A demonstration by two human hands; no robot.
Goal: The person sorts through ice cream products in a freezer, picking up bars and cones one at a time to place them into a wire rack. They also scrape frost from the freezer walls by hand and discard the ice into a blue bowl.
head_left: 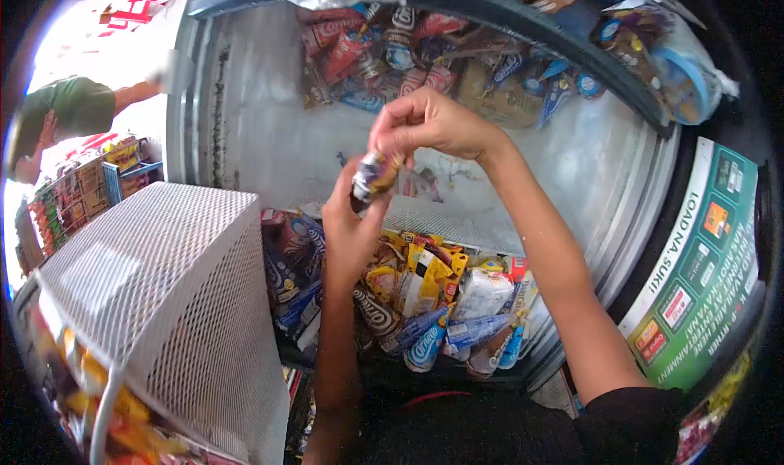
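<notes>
My left hand is closed around a small wrapped ice cream with a brown, purple and silver wrapper. Blur hides its lettering and exact shape. Just above, the fingers of my right hand are pinched together at the wrapper's upper end. Both hands are over the open chest freezer, whose inside looks frosty. Below my hands, a mesh-sided section holds ice cream cones in blue and brown wrappers and yellow ice cream packs.
More wrapped cones lie at the freezer's far end. A white mesh basket stands at left. To the right is a green sign. Bagged goods rest along the top right. Another person in a green shirt is at far left.
</notes>
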